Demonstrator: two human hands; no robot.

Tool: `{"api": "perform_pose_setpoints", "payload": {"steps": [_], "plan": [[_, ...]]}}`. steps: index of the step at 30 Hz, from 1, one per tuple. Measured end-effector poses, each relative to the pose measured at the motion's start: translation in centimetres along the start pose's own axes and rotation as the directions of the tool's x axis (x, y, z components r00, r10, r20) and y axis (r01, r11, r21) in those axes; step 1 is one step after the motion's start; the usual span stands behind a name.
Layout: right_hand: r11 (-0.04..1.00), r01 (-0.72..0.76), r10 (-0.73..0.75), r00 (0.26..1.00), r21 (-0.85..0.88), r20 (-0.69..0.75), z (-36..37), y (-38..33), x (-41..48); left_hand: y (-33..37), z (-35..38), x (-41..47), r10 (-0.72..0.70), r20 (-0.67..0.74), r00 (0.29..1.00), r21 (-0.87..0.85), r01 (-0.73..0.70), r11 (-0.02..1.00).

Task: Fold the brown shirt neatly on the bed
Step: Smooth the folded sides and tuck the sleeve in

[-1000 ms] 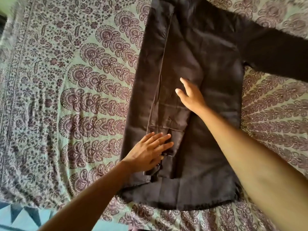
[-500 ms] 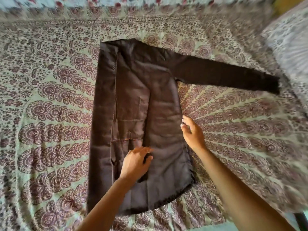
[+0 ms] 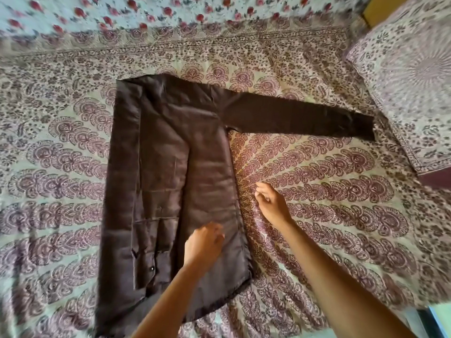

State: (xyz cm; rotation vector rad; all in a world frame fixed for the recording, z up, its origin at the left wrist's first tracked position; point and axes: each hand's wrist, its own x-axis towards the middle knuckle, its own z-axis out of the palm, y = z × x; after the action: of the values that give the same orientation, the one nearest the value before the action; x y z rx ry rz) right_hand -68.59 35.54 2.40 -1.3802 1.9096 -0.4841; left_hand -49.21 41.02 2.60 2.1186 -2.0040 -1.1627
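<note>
Brown shirt flat on bed, one sleeve outstretched; left hand loosely curled over it, right hand likewise beside its edge

The bed wears a cream sheet with maroon mandala print. A pale rose-printed cloth runs along its far edge; a matching-print pillow lies at right, beside a yellow wall strip.

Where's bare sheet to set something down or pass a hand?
Free: bedsheet left of the brown shirt; wedge below the spread sleeve, though the right hand hovers there. Tight: its cuff ends beside the pillow, upper right.
</note>
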Motion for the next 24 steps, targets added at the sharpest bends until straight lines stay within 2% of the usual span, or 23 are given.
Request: {"api": "perform_pose_setpoints", "payload": {"steps": [4, 7, 11, 14, 19, 22, 24], "plan": [[1.0, 0.005, -0.006, 0.998, 0.025, 0.062, 0.6, 0.9, 4.2, 1.8, 2.1, 2.1, -0.162, 0.05, 0.986, -0.035, 0.163, 0.986], [0.993, 0.0, -0.018, 0.989, 0.118, 0.145, 1.4, 1.5, 8.0, 3.6, 4.3, 3.5, -0.293, 0.068, 0.954, -0.061, 0.297, 0.953], [0.964, -0.008, -0.04, 0.983, 0.264, 0.178, 2.4, 0.6, 12.8, 5.1, 6.3, 5.0, -0.326, 0.051, 0.944, -0.016, 0.327, 0.945], [0.907, -0.064, -0.015, 0.983, 0.417, 0.184, 3.4, -1.2, 16.4, 5.7, 7.4, 5.0, -0.272, 0.041, 0.961, 0.05, 0.27, 0.962], [0.779, -0.137, 0.023, 0.981, 0.611, 0.191, 5.7, -4.9, 22.2, 4.3, 8.2, 5.1, -0.165, -0.006, 0.986, -0.118, 0.163, 0.98], [0.681, -0.262, 0.128, 0.962, 0.684, 0.241, 6.4, -6.2, 24.1, 2.6, 7.6, 4.8, -0.033, -0.058, 0.998, -0.197, 0.021, 0.98], [0.627, -0.292, 0.175, 0.956, 0.722, 0.235, 6.6, -6.7, 24.6, 1.6, 6.9, 4.1, 0.05, -0.104, 0.993, -0.201, -0.07, 0.977]]}}
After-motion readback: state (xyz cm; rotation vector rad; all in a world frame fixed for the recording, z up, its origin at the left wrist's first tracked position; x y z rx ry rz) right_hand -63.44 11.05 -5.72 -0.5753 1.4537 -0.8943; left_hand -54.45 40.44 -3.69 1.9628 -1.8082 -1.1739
